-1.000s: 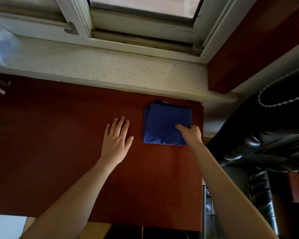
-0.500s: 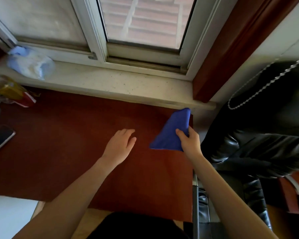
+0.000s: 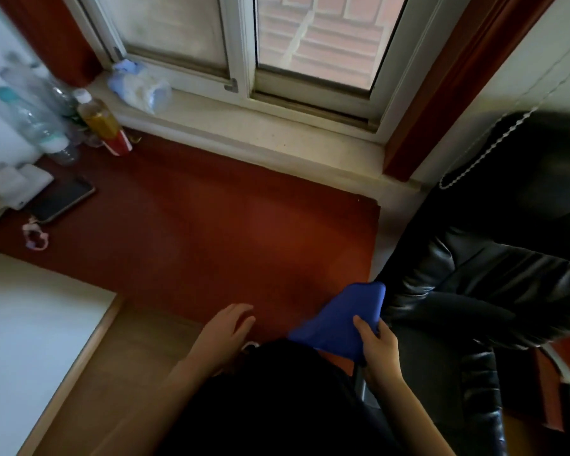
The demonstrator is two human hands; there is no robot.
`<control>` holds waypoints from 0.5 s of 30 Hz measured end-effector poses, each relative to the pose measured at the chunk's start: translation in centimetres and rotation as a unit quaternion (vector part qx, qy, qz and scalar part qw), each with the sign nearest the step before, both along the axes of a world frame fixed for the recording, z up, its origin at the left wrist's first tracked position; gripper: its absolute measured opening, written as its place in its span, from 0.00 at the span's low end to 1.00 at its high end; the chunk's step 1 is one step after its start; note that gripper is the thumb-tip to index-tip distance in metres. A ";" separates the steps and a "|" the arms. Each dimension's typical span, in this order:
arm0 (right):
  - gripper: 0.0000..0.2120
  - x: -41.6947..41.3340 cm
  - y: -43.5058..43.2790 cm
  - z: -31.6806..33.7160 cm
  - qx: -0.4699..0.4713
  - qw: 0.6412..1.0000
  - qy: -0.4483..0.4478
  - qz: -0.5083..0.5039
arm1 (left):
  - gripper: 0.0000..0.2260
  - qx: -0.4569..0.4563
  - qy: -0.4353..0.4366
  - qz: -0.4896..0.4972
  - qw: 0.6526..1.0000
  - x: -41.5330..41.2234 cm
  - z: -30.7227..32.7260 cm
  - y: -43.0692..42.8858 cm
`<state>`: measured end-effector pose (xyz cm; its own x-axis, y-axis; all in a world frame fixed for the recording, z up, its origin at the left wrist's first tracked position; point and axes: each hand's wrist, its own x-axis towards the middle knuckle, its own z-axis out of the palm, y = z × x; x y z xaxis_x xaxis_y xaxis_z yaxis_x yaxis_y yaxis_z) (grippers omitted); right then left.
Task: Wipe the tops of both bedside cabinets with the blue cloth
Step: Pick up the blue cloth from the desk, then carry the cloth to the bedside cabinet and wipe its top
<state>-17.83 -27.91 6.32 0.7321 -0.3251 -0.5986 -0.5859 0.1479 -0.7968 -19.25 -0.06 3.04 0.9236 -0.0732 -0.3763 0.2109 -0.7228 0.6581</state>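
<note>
The blue cloth (image 3: 343, 319) hangs folded in my right hand (image 3: 377, 348), lifted off the red-brown cabinet top (image 3: 211, 232) near its front right corner. My right thumb and fingers pinch the cloth's lower edge. My left hand (image 3: 226, 329) hovers at the cabinet's front edge, fingers loosely apart, holding nothing. The blur hides whether the left palm touches the wood.
At the cabinet's far left stand several bottles (image 3: 43, 116), a yellow drink bottle (image 3: 101, 121), a dark phone (image 3: 61, 199), a white charger (image 3: 17, 185) and a pink hair tie (image 3: 35, 236). A black leather chair (image 3: 494, 278) is right, white bed (image 3: 20, 330) left, window sill (image 3: 244, 133) behind.
My right hand has lifted the cloth off the cabinet and drawn it back toward me. The left hand has slid back to the front edge. The view has pulled back and tilted.
</note>
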 end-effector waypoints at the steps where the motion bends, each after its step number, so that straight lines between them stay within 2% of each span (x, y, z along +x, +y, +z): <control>1: 0.02 -0.8 -0.1 -0.1 0.000 1.000 0.007 -0.005 | 0.27 0.000 0.009 -0.001 1.000 -0.8 -0.1 0.3; 6: 0.02 -3.1 0.1 0.5 0.001 0.999 0.008 -0.040 | 0.16 -0.003 -0.001 -0.014 1.000 -2.2 0.0 1.7; 10: 0.02 -4.0 1.2 2.1 0.011 0.995 -0.010 -0.096 | 0.16 -0.009 -0.016 -0.041 0.999 -0.8 0.8 2.3; 15: 0.03 -6.5 3.5 3.8 0.003 0.978 -0.045 -0.204 | 0.19 -0.021 -0.043 -0.150 0.988 2.4 2.4 3.1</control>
